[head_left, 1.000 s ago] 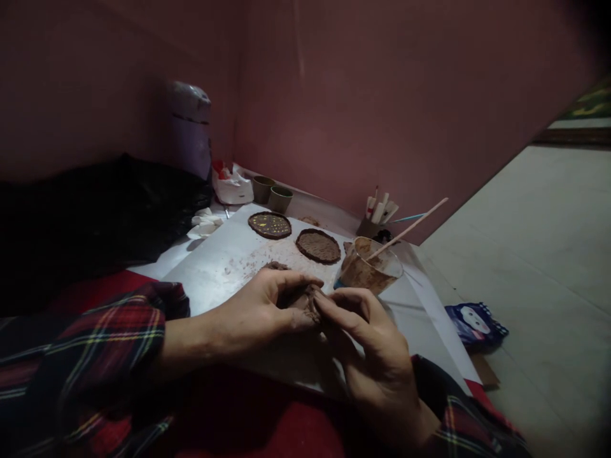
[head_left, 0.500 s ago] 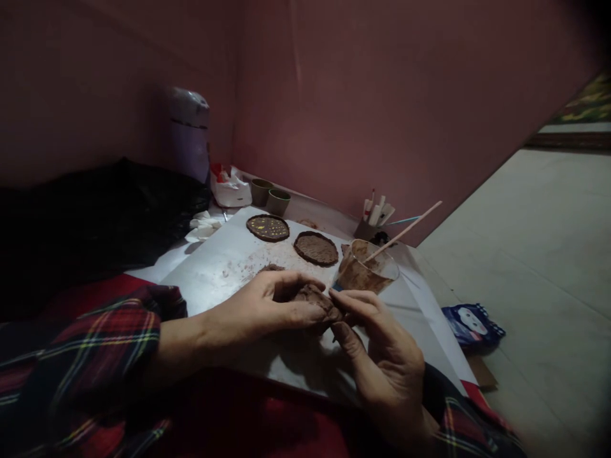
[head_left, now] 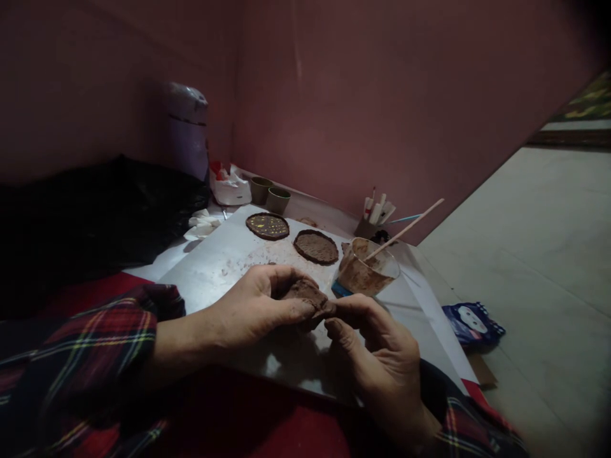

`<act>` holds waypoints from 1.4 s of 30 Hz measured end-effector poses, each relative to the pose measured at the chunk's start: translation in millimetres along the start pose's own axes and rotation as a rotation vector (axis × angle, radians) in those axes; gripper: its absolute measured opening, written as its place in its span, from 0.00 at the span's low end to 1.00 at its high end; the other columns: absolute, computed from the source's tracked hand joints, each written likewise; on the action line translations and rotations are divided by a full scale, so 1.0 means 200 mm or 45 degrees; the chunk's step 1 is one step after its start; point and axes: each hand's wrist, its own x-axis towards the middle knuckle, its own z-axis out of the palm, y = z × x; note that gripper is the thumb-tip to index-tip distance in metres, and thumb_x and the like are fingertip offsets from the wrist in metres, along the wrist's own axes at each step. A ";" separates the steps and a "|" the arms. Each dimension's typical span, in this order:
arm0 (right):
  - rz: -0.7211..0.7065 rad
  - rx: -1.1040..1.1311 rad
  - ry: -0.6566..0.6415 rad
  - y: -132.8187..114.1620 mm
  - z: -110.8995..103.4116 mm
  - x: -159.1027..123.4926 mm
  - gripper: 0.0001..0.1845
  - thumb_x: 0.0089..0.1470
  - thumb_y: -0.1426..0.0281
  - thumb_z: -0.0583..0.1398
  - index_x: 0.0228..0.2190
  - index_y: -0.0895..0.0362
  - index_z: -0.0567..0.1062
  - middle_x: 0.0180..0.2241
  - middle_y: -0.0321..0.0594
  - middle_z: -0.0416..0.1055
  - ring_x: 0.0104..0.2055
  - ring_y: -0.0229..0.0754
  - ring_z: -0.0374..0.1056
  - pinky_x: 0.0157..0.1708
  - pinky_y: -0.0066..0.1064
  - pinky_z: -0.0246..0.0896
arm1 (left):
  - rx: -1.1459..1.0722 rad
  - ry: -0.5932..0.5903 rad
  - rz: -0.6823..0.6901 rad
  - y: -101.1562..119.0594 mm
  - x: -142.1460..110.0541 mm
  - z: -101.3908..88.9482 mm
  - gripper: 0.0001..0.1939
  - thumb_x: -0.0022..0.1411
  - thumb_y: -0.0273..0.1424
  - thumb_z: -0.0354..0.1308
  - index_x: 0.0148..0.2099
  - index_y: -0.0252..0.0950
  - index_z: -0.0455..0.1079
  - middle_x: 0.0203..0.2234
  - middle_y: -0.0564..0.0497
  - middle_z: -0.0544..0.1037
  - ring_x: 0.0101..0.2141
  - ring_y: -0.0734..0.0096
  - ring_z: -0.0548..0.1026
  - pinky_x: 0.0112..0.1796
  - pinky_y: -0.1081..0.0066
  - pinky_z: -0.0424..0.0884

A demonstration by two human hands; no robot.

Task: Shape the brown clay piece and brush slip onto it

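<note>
Two discs (head_left: 267, 226) (head_left: 316, 247) formed on board (head_left: 205, 286); unshaped clay (head_left: 306, 292) held in left hand (head_left: 252, 305), touched by right hand (head_left: 384, 362), grip unclear.

Brown lump (head_left: 306, 291) between fingers (head_left: 357, 306) above white board (head_left: 203, 283)

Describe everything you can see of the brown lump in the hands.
The brown lump looks like damp clay: matte, uneven, with a rough, creased upper face and a ragged edge. The left hand holds it between thumb and fingers, covering much of its left side. A thin bit juts out at its right end, where the index finger of the right hand touches it. It appears to be held above the white board. Its underside is hidden.
</note>
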 end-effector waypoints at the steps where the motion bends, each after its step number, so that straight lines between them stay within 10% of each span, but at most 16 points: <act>1: -0.003 0.001 0.009 0.00 0.00 0.00 0.05 0.55 0.74 0.61 0.34 0.53 0.75 0.29 0.34 0.75 0.30 0.36 0.72 0.30 0.26 0.67 | 0.012 -0.007 0.005 0.00 0.00 0.00 0.12 0.55 0.32 0.63 0.41 0.33 0.72 0.31 0.51 0.76 0.32 0.71 0.72 0.34 0.73 0.66; 14: -0.038 -0.059 0.014 -0.01 0.01 -0.01 0.08 0.54 0.76 0.61 0.35 0.53 0.76 0.30 0.34 0.77 0.30 0.36 0.72 0.29 0.25 0.68 | -0.145 -0.138 -0.115 0.03 -0.01 0.00 0.19 0.48 0.22 0.58 0.46 0.35 0.69 0.35 0.50 0.78 0.38 0.67 0.73 0.39 0.70 0.65; 29: -0.370 -0.030 -0.228 -0.03 0.00 -0.03 0.16 0.50 0.82 0.58 0.39 0.55 0.71 0.30 0.38 0.74 0.30 0.37 0.71 0.29 0.27 0.68 | -0.383 -0.115 -0.264 -0.01 0.01 0.01 0.15 0.35 0.19 0.51 0.28 0.32 0.73 0.20 0.52 0.77 0.23 0.73 0.72 0.28 0.74 0.64; 42: -0.067 0.002 0.035 0.00 0.00 -0.03 0.08 0.55 0.76 0.60 0.36 0.53 0.75 0.31 0.35 0.74 0.32 0.37 0.70 0.30 0.27 0.66 | -0.095 -0.238 0.006 0.02 -0.02 0.01 0.12 0.58 0.28 0.60 0.45 0.35 0.70 0.37 0.51 0.75 0.40 0.71 0.71 0.42 0.73 0.65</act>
